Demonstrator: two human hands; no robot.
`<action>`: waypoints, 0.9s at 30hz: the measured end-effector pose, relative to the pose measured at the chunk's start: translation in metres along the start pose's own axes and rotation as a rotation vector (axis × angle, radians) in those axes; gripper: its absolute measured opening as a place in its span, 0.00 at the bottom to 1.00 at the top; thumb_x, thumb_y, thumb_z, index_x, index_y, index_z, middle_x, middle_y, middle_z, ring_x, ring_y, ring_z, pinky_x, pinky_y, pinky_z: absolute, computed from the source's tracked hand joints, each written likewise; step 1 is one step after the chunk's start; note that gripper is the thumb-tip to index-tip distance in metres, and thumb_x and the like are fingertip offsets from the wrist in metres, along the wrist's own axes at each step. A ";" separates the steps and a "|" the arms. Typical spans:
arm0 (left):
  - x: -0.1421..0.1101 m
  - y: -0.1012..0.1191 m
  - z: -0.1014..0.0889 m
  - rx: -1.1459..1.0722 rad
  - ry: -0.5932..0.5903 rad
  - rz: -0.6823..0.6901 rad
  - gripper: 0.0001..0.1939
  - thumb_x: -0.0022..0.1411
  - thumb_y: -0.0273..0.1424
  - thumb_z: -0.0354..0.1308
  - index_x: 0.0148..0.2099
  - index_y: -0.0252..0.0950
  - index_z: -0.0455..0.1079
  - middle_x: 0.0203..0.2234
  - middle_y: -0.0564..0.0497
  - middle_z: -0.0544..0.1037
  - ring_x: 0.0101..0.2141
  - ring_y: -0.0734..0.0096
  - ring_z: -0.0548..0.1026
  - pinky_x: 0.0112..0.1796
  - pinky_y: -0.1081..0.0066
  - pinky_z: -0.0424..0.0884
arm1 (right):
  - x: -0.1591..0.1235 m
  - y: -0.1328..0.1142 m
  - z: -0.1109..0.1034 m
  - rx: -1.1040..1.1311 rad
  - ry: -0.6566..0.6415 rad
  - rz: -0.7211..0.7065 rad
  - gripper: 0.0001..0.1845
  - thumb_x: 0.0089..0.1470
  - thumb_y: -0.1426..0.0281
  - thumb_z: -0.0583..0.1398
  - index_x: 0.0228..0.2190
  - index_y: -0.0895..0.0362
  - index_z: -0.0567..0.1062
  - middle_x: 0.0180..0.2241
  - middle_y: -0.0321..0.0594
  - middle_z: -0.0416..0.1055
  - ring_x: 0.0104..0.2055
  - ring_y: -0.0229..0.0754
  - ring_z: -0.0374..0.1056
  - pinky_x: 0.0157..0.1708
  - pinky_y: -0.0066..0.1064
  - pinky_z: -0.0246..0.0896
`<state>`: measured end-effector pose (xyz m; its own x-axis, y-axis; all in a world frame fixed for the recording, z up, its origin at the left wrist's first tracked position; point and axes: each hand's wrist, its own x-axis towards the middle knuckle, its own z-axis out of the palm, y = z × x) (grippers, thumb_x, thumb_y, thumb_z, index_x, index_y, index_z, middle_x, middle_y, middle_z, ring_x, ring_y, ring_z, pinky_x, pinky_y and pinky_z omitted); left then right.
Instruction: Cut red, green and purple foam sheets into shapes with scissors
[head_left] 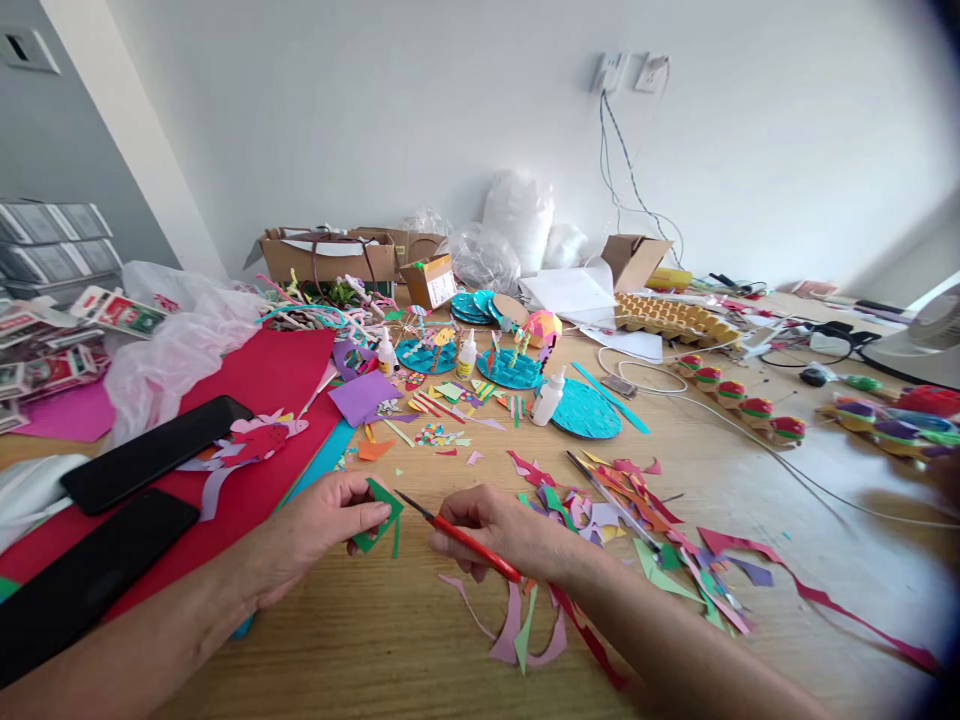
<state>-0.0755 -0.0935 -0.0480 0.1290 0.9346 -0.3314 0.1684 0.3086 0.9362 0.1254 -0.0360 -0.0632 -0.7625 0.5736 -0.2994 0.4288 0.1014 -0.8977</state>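
My left hand (324,520) pinches a small green paper cut-out (381,522) just above the wooden table (375,640). My right hand (499,530) grips a thin red-handled brush (457,534), whose dark tip points left toward the green piece. The two hands sit close together near the table's front edge. Coloured paper scraps (645,540) lie just right of my right hand, and pink strips (517,625) lie under my right wrist.
Two black phones (154,450) rest on red paper (255,380) at the left. Glue bottles (548,397), teal discs (585,410) and small paper figures stand mid-table. Scissors (611,500), a white cable (750,430), an egg tray (667,318), cardboard boxes (330,255) and a fan (919,345) lie beyond.
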 end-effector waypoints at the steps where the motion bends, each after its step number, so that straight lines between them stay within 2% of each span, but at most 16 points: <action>1: 0.000 0.001 0.000 0.014 0.008 0.009 0.12 0.46 0.40 0.59 0.25 0.36 0.67 0.18 0.58 0.65 0.22 0.76 0.60 0.24 0.74 0.57 | 0.000 -0.001 0.000 0.062 -0.003 0.021 0.20 0.44 0.55 0.62 0.21 0.59 0.66 0.16 0.29 0.61 0.17 0.29 0.57 0.16 0.20 0.50; 5: 0.001 0.001 0.001 0.076 0.020 0.033 0.12 0.47 0.39 0.58 0.30 0.35 0.70 0.23 0.55 0.69 0.25 0.74 0.62 0.23 0.75 0.57 | 0.003 -0.008 0.002 0.238 0.035 0.029 0.20 0.36 0.58 0.67 0.22 0.59 0.66 0.17 0.27 0.61 0.17 0.29 0.58 0.16 0.21 0.52; 9: 0.004 -0.002 0.002 0.146 0.002 0.062 0.11 0.48 0.38 0.57 0.30 0.35 0.69 0.22 0.56 0.67 0.23 0.75 0.62 0.22 0.75 0.57 | 0.011 -0.018 0.006 0.320 0.185 -0.072 0.20 0.30 0.65 0.70 0.23 0.60 0.67 0.19 0.26 0.62 0.20 0.28 0.56 0.20 0.21 0.51; 14: 0.005 0.000 0.005 0.206 -0.002 0.091 0.08 0.48 0.36 0.55 0.26 0.36 0.65 0.19 0.58 0.63 0.22 0.75 0.62 0.22 0.75 0.58 | 0.017 -0.029 0.014 0.320 0.265 -0.144 0.14 0.33 0.72 0.67 0.22 0.59 0.66 0.19 0.27 0.62 0.21 0.29 0.56 0.22 0.22 0.51; 20: 0.007 -0.003 0.007 0.189 -0.019 0.094 0.10 0.49 0.37 0.55 0.28 0.35 0.65 0.20 0.57 0.64 0.23 0.74 0.63 0.23 0.73 0.60 | 0.024 -0.024 0.018 0.221 0.340 -0.174 0.11 0.37 0.80 0.61 0.21 0.58 0.63 0.19 0.28 0.60 0.21 0.30 0.55 0.22 0.23 0.50; 24: 0.010 -0.007 0.009 0.171 0.010 0.120 0.11 0.49 0.38 0.55 0.27 0.35 0.67 0.18 0.57 0.64 0.22 0.74 0.63 0.23 0.73 0.59 | 0.027 -0.019 0.018 0.142 0.381 -0.202 0.09 0.39 0.79 0.59 0.22 0.58 0.62 0.19 0.28 0.58 0.21 0.31 0.54 0.21 0.23 0.48; 27: 0.008 -0.005 0.008 0.138 0.051 0.153 0.11 0.48 0.38 0.56 0.26 0.35 0.68 0.19 0.57 0.65 0.22 0.75 0.62 0.23 0.73 0.59 | 0.017 -0.018 0.012 0.022 0.404 -0.223 0.10 0.41 0.74 0.61 0.23 0.57 0.62 0.20 0.28 0.58 0.22 0.31 0.53 0.21 0.22 0.47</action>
<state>-0.0672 -0.0888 -0.0561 0.1143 0.9775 -0.1771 0.2832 0.1388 0.9490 0.0984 -0.0378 -0.0563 -0.5828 0.8112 0.0485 0.2616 0.2439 -0.9338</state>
